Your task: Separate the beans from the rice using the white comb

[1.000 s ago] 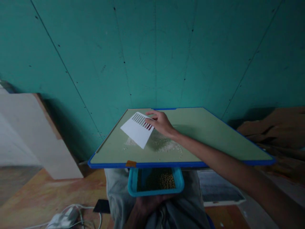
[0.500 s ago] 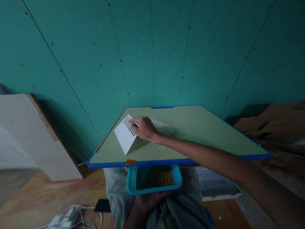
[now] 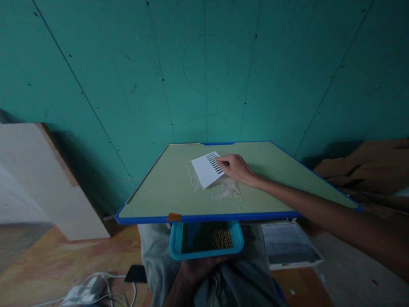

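My right hand (image 3: 235, 167) pinches the slotted edge of a flat white card (image 3: 204, 171) with a row of dark slits. The card is tilted over a spread of small pale grains (image 3: 226, 190) on the pale green tabletop (image 3: 275, 187). Below the table's near edge, my left hand (image 3: 204, 265) holds a blue plastic tray (image 3: 175, 247) from underneath, its fingers mostly hidden by the tray. Inside the tray lie dark green beans or seeds (image 3: 203, 234) and a patch of round tan ones (image 3: 223, 237).
A blue edge strip (image 3: 143, 220) with a piece of orange tape (image 3: 174, 217) borders the table. Behind it rises a green wall (image 3: 204, 76). White boards lean at left; a power strip (image 3: 84, 294) with cables and a black flat object (image 3: 135, 273) lie on the floor.
My right hand has carried the white card rightward, from the table's left part to over the grains. More scattered grains show left of the card. My left hand and the tray stay put.
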`<state>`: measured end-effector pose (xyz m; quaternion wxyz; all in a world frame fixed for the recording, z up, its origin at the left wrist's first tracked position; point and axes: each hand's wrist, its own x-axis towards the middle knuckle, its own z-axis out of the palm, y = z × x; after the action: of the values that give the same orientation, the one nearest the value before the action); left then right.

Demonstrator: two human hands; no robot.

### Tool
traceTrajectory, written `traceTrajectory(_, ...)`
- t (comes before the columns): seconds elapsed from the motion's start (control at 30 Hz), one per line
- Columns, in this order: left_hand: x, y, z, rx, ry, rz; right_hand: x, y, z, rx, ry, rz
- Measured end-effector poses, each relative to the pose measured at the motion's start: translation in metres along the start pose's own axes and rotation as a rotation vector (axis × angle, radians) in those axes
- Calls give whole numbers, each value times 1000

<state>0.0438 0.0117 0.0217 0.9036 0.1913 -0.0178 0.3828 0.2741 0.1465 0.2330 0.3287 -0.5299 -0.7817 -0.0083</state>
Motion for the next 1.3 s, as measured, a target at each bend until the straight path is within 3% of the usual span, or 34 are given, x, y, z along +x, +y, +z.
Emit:
traceTrajectory(0.37,0,1,16,-27,286,-22,-42,39,-44,-216,-139,132)
traceTrajectory(0.57,2,2,20,-63,321,-42,-57,58,-71,-428,-191,230)
traceTrajectory(0.73,2,1,17,-91,328,-24,-70,88,-92,-491,-162,296)
traceTrajectory(0.8,2,0,16,-84,336,-20,-73,101,-94,-380,-107,317)
traceTrajectory(0.97,2,0,10,-32,362,-29,-66,111,-84,445,157,584)
traceTrajectory(1.1,2,0,9,-58,355,-35,-53,95,-83,618,236,571)
traceTrajectory(1.2,3,0,10,-38,363,-39,-47,76,-90,796,137,480)
traceTrajectory(1.3,3,1,13,-39,357,-36,-38,56,-95,868,-108,366)
